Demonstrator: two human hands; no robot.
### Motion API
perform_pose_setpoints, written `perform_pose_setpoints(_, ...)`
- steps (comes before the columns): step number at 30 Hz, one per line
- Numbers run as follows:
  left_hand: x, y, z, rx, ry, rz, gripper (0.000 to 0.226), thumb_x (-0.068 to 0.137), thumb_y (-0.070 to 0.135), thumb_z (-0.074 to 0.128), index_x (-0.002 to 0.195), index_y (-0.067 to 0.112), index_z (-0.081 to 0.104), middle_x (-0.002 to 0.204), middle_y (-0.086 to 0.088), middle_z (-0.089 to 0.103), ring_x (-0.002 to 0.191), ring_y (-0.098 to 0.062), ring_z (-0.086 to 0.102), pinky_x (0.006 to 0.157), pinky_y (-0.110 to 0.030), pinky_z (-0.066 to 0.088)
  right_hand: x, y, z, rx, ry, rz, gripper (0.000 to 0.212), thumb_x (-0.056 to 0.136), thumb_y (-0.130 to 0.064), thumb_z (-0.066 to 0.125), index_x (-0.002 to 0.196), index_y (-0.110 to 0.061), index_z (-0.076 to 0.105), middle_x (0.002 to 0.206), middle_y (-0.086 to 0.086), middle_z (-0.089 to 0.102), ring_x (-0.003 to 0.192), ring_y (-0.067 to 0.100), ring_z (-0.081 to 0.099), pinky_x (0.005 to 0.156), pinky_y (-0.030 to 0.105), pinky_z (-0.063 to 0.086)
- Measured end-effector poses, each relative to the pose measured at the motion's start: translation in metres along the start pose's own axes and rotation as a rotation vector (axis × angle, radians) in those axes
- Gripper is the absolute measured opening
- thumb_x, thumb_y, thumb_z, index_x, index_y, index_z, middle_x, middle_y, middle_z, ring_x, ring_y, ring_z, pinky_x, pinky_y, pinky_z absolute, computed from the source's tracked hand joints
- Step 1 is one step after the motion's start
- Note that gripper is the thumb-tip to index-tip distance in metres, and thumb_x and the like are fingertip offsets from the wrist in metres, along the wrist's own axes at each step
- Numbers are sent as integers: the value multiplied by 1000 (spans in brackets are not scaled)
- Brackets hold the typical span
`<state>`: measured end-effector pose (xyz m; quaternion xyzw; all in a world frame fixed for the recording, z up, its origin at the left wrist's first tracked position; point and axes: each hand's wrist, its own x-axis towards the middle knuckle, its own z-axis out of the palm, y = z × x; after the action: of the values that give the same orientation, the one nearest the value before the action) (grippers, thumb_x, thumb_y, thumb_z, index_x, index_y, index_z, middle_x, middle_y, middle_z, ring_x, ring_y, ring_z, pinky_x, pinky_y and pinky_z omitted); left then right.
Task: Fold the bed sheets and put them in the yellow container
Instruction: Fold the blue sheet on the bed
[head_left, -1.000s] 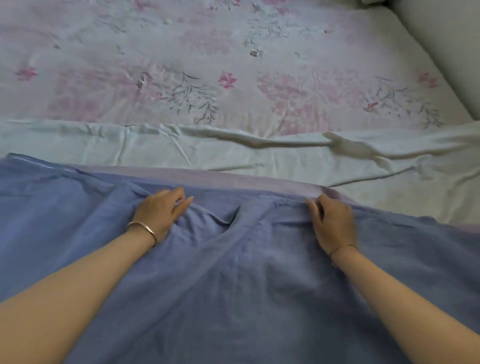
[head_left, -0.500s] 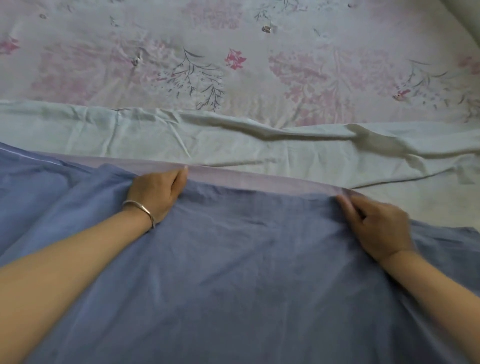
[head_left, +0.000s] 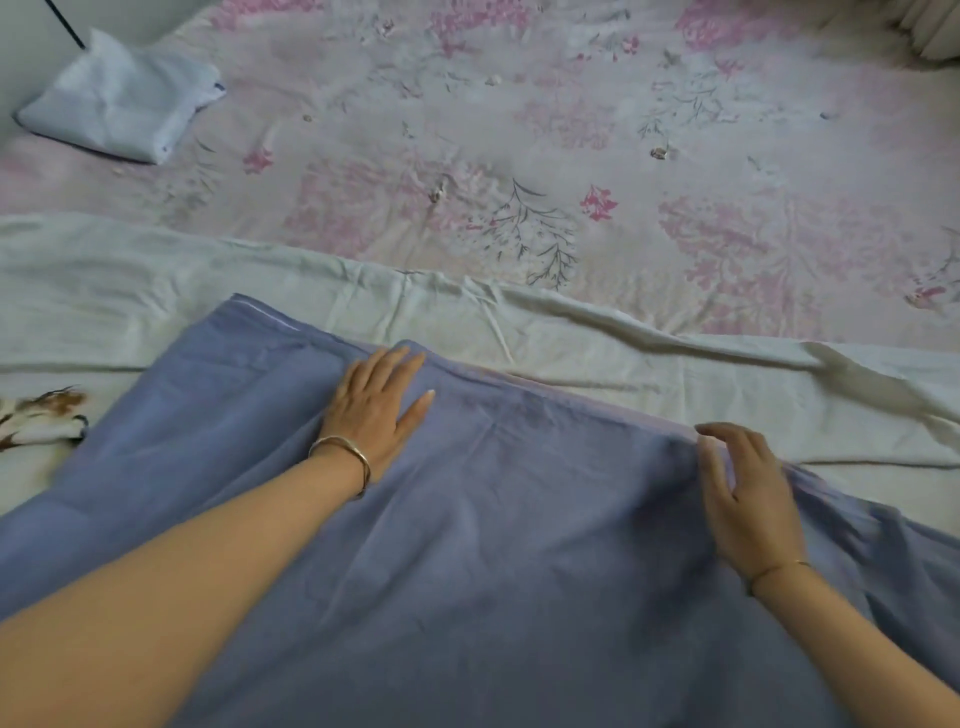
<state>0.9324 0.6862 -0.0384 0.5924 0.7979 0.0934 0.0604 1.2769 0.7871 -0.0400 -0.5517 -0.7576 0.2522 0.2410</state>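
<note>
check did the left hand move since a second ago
Yes: the left hand went left, away from the pink flower on the bed cover, along the blue sheet.

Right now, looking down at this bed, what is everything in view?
blue sheet: one, blue, nearest, over the pale sheet
pale sheet: one, whitish green, under the blue sheet
bed cover: one, pink floral, behind
folded cloth: one, white, far left
patterned cloth: one, brown and white, left edge
bracelets: two, metallic, one per wrist
left grip: one, bare hand, flat on blue sheet
right grip: one, bare hand, blue sheet's far edge, hold unclear
</note>
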Motion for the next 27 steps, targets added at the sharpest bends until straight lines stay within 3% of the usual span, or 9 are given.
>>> perform_pose_setpoints(6, 10, -115, -45, -44, 79, -272, 49, 100, 31, 35, 145, 12, 30, 151, -11, 30, 140, -27, 26, 114, -36, 17, 3, -125, 62, 189, -259, -49, 45, 90, -47, 50, 128, -23, 48, 124, -16, 44, 116, 5, 44, 98, 20, 32)
perform_pose_setpoints(11, 54, -182, -49, 127, -146, -99, 53, 100, 37, 28, 149, 23, 15, 158, 0, 11, 145, -22, 10, 117, -35, 7, 48, -219, 126, 180, -329, 43, 55, 86, -57, 50, 130, -26, 45, 133, -7, 47, 120, 12, 46, 97, 28, 35)
perform_pose_setpoints(13, 69, -197, -52, 211, -253, -26, 54, 100, 42, 23, 150, 25, 8, 158, 4, 6, 146, -19, 0, 117, -36, 1, 69, -248, 152, 45, -349, 115, 57, 85, -63, 46, 126, -23, 48, 125, -3, 54, 108, 15, 53, 92, 31, 39)
perform_pose_setpoints(15, 86, -205, -53, 269, -330, 15, 55, 100, 45, 23, 149, 22, 13, 156, 0, 17, 145, -20, 5, 117, -36, 0, 80, -259, 165, -189, -418, 172, 55, 88, -65, 41, 115, -19, 50, 109, 3, 63, 91, 20, 59, 87, 34, 40)
perform_pose_setpoints(18, 99, -223, -54, 381, -243, 97, 45, 98, 47, 31, 129, 18, 44, 132, -3, 50, 127, -22, 38, 106, -32, 19, 83, -258, 181, -517, -529, 174, 50, 89, -65, 36, 87, -18, 50, 79, 5, 67, 62, 19, 57, 86, 35, 36)
perform_pose_setpoints(20, 99, -236, -58, 266, -84, 165, 46, 96, 50, 29, 109, 14, 55, 111, -4, 60, 111, -25, 48, 91, -32, 26, 84, -253, 183, -522, -505, 159, 47, 90, -61, 44, 71, -18, 47, 64, 3, 60, 62, 20, 56, 78, 32, 35)
perform_pose_setpoints(23, 109, -264, -76, -106, 174, 115, 57, 85, 50, 24, 85, 4, 58, 88, -15, 63, 94, -34, 52, 77, -37, 30, 95, -259, 186, -108, -305, 53, 40, 86, -43, 63, 59, -19, 47, 50, -5, 46, 55, 13, 46, 56, 29, 34)
perform_pose_setpoints(25, 127, -280, -85, -74, 168, 16, 50, 92, 46, 34, 89, 4, 60, 97, -17, 62, 98, -36, 49, 78, -38, 32, 109, -267, 197, -47, -138, -34, 37, 85, -41, 64, 59, -21, 46, 49, -9, 43, 54, 13, 43, 56, 30, 31)
perform_pose_setpoints(27, 140, -290, -80, 24, 46, -62, 34, 97, 36, 43, 105, 8, 60, 115, -15, 56, 111, -34, 44, 86, -37, 32, 119, -266, 216, -133, -134, -14, 33, 86, -46, 61, 67, -21, 48, 58, -8, 49, 65, 19, 49, 59, 29, 31)
